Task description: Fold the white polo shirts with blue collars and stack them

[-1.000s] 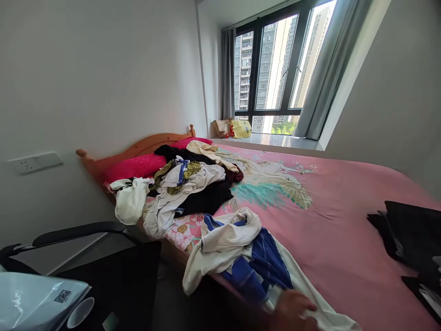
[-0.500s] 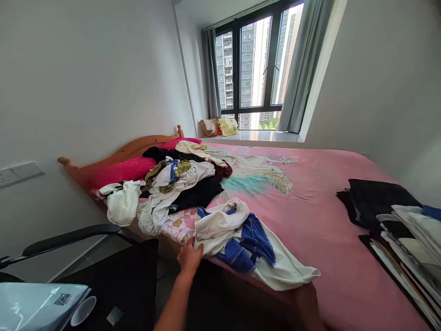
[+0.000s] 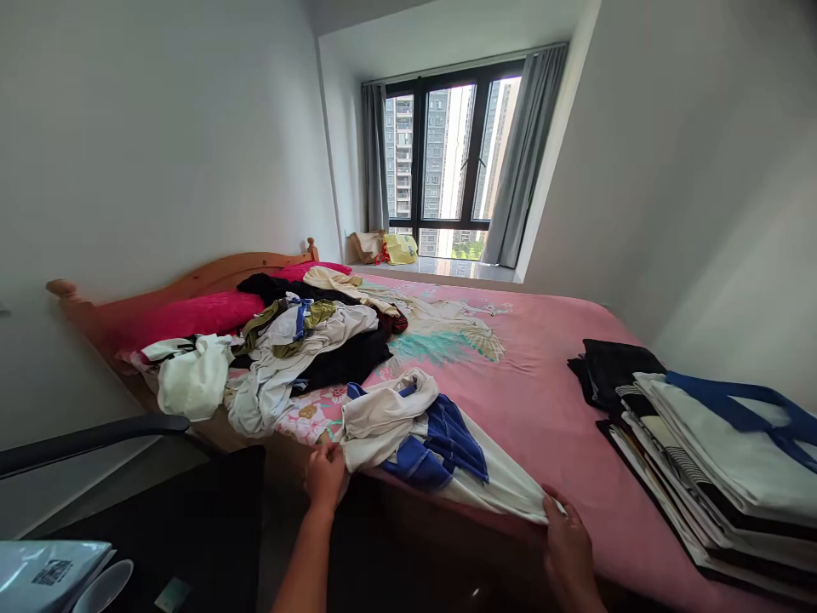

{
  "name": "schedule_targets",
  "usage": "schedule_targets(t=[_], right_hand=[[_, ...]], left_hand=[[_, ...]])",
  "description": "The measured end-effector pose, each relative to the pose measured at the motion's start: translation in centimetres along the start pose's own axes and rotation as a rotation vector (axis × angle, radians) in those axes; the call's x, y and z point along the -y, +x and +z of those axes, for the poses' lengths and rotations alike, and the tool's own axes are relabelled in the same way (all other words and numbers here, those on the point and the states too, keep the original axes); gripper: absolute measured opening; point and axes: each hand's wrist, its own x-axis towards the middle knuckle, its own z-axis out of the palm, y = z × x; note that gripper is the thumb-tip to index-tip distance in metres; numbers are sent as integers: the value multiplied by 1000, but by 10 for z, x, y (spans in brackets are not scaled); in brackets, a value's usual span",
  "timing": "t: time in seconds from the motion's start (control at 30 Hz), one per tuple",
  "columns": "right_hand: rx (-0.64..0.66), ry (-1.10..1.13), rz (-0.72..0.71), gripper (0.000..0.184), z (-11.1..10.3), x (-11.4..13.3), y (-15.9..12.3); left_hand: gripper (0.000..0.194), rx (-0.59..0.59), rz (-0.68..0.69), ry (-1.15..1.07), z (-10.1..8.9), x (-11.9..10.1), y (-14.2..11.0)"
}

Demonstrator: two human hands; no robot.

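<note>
A crumpled white and blue garment point(image 3: 426, 443) lies at the near edge of the pink bed point(image 3: 549, 383). My left hand point(image 3: 325, 475) pinches the garment's left end at the bed edge. At the lower right, my right hand point(image 3: 567, 545) grips the garment's white right corner. Behind the garment a heap of unfolded clothes point(image 3: 299, 349) in white, black and olive covers the bed's head end, next to red pillows point(image 3: 191, 313).
A stack of folded clothes point(image 3: 708, 443) sits on the bed's right side. A wooden headboard point(image 3: 191, 285) runs along the left wall. A black chair armrest point(image 3: 89, 436) and a white object point(image 3: 44, 575) are at the lower left. Bags point(image 3: 386, 249) stand on the window sill.
The view has swung right and down, bringing the folded stack into view. My left hand stays on the garment's left end; my right hand has come into sight gripping its right corner.
</note>
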Motion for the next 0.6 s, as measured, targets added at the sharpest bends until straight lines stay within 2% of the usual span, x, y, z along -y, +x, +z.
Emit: schedule_targets(t=[0.07, 0.13, 0.17, 0.23, 0.27, 0.33, 0.4, 0.47, 0.5, 0.6], right_hand=[[-19, 70, 50, 64, -19, -4, -9], [-36, 90, 95, 65, -37, -10, -17], [-49, 85, 111, 64, -45, -13, -20], [-58, 82, 122, 61, -57, -19, -25], [-49, 93, 127, 61, -62, -23, -27], [-24, 125, 141, 63, -67, -30, -29], [-13, 124, 143, 65, -68, -35, -30], [-16, 91, 126, 64, -69, -38, -29], [-16, 80, 118, 63, -69, -39, -29], [5, 101, 135, 65, -70, -43, -26]], left_hand=[[46, -62, 101, -50, 1, -7, -4], [61, -80, 266, -55, 5, -21, -9], [57, -49, 343, -23, 7, -28, -12], [30, 65, 429, 82, 10, -42, -16], [21, 119, 441, 125, 10, -48, -17], [21, 165, 443, 151, 9, -58, -19], [35, 193, 404, 149, 4, -68, -18], [52, 298, 323, 176, -3, -79, -15], [51, 365, 287, 192, -8, -85, -13], [28, 539, 267, 199, -26, -107, -3]])
